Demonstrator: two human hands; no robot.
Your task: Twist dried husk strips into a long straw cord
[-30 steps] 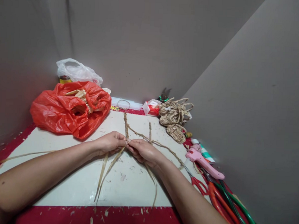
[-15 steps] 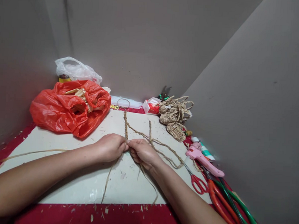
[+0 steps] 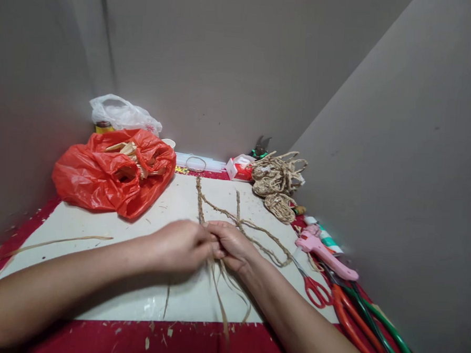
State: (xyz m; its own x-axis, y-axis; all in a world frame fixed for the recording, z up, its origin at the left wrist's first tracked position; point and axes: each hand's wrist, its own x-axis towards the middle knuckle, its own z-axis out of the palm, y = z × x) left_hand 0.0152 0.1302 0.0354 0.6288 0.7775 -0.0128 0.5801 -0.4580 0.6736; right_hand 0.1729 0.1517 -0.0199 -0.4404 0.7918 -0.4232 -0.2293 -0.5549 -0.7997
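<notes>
A brown braided straw cord (image 3: 200, 200) runs down the white board (image 3: 123, 286) to my hands. My right hand (image 3: 235, 246) is closed, pinching the cord near its lower end. Beside it, my left hand (image 3: 182, 247) is curled and slightly blurred, its fingertips closed on a flat straw strand (image 3: 221, 305) that hangs toward the board's front edge. Other thin loose strands trail below my right hand. A branching piece of the same twisted cord (image 3: 266, 232) lies to the right. The exact pinch points are hidden by my fingers.
At the left sits a red plastic bag (image 3: 89, 177) with straw inside, and a lone strand (image 3: 66, 239) lies nearer. On the right are coiled straw bundles (image 3: 279, 205), a pink glue gun (image 3: 328, 256), red-handled scissors (image 3: 318, 292) and large orange-handled shears (image 3: 348, 324). Grey walls enclose the table.
My left hand has moved right and toward me, over beside my right hand, bringing a strand across so that it hangs below. My right hand stays at about the same place.
</notes>
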